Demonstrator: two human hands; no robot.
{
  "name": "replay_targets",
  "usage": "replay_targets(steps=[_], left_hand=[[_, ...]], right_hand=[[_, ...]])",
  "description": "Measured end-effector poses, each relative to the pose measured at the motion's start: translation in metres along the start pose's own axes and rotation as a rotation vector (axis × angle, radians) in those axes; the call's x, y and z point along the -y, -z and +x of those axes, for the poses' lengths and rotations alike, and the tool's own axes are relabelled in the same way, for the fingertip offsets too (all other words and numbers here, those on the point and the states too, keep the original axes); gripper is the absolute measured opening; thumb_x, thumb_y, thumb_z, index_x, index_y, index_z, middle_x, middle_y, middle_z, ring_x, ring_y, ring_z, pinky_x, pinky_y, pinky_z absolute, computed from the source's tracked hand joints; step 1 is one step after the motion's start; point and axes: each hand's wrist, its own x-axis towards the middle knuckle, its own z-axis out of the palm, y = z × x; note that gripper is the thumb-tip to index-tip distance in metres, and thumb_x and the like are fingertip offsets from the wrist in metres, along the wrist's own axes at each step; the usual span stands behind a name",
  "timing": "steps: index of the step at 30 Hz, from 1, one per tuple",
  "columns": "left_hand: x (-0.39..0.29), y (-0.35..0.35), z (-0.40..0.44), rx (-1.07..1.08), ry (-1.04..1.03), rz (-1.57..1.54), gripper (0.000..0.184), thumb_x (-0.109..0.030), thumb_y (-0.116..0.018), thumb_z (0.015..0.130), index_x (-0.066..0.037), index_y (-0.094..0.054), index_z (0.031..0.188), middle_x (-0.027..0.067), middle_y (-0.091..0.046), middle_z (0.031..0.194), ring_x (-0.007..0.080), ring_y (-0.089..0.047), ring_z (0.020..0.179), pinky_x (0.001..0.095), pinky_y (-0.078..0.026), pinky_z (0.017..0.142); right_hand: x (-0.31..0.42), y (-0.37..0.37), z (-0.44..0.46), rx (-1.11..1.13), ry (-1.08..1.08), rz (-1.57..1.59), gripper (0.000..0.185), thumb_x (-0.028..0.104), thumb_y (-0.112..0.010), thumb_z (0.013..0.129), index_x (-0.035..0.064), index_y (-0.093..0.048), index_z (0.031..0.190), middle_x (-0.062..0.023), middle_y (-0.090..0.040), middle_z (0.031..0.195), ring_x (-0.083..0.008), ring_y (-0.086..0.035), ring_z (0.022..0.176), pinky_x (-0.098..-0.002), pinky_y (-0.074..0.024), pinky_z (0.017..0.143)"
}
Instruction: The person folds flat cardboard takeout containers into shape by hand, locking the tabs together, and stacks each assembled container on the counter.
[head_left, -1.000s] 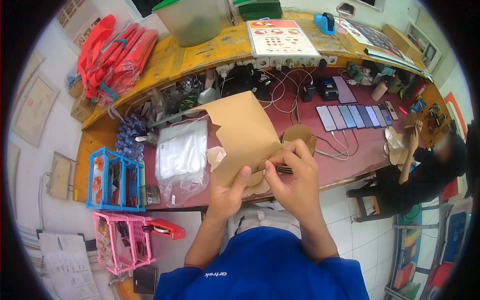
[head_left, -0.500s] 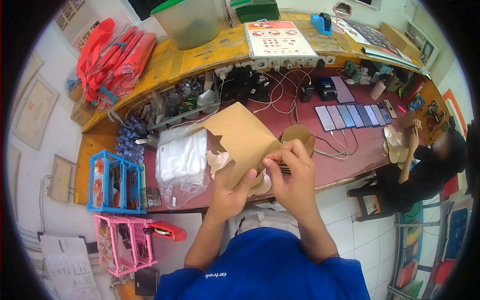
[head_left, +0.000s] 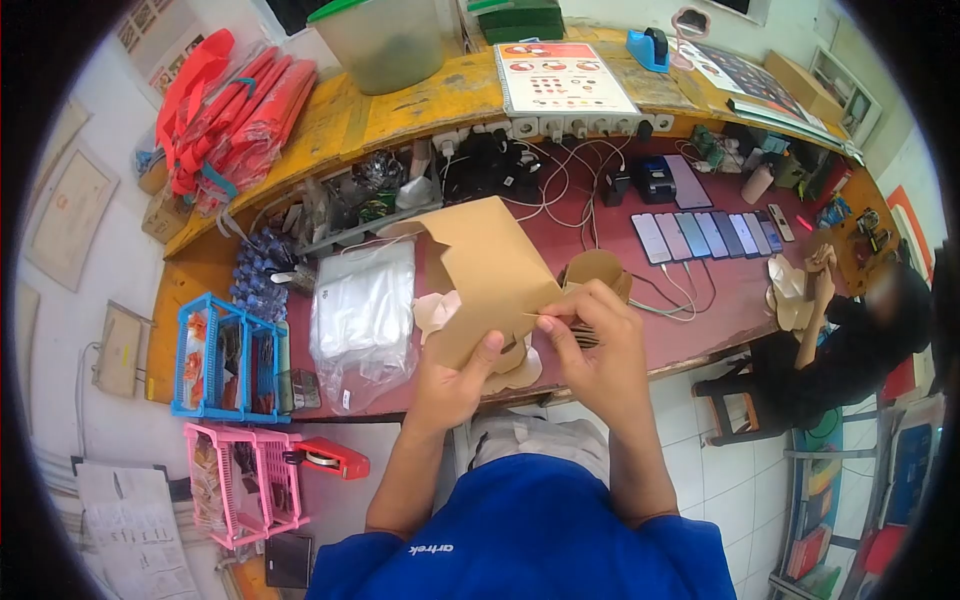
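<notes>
A partly folded brown cardboard box (head_left: 490, 255) is held up over the table, its wide panel facing me and a notched edge on its left. My left hand (head_left: 452, 385) grips its lower part, thumb pressed on the near side. At the right edge, my right hand (head_left: 600, 345) has thumb and index finger pinched on a thin tab of the box. Behind my right hand sits a stack of brown cardboard pieces (head_left: 597, 268), partly hidden. More cut cardboard (head_left: 518, 370) shows below the box, between my hands.
Left of the box lie clear plastic bags (head_left: 362, 310). Blue (head_left: 228, 360) and pink baskets (head_left: 245, 485) stand farther left. A row of phones (head_left: 705, 235) with white cables (head_left: 685, 300) lies at the right. Another person (head_left: 850, 335) sits there, handling cardboard.
My right hand has shifted slightly right and down, and the tab at its fingertips shows more. The box has tilted a little in my left hand. The other person's hands have moved slightly.
</notes>
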Motion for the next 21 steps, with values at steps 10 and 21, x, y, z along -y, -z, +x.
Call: replay_targets(steps=[10,21], left_hand=[[0.018,0.0,-0.005,0.039,0.047,-0.085,0.042,-0.017,-0.062,0.109,0.003,-0.054,0.145,0.0096,-0.064,0.139,0.0182,-0.06,0.126,0.0342,-0.048,0.107],[0.028,-0.007,-0.005,0.026,0.071,-0.113,0.04,-0.014,-0.063,0.109,0.002,-0.056,0.146,0.0082,-0.064,0.14,0.0175,-0.059,0.128,0.0337,-0.048,0.108]], right_hand=[[-0.007,-0.014,0.001,-0.135,0.117,-0.037,0.011,0.002,-0.079,0.087,0.0005,-0.073,0.096,-0.0104,-0.061,0.09,-0.025,-0.062,0.071,-0.0333,-0.0477,0.063],[-0.018,-0.02,-0.005,-0.137,0.107,-0.097,0.015,0.002,-0.079,0.085,0.0023,-0.069,0.095,-0.0115,-0.057,0.096,-0.0281,-0.06,0.088,-0.0381,-0.0478,0.075]])
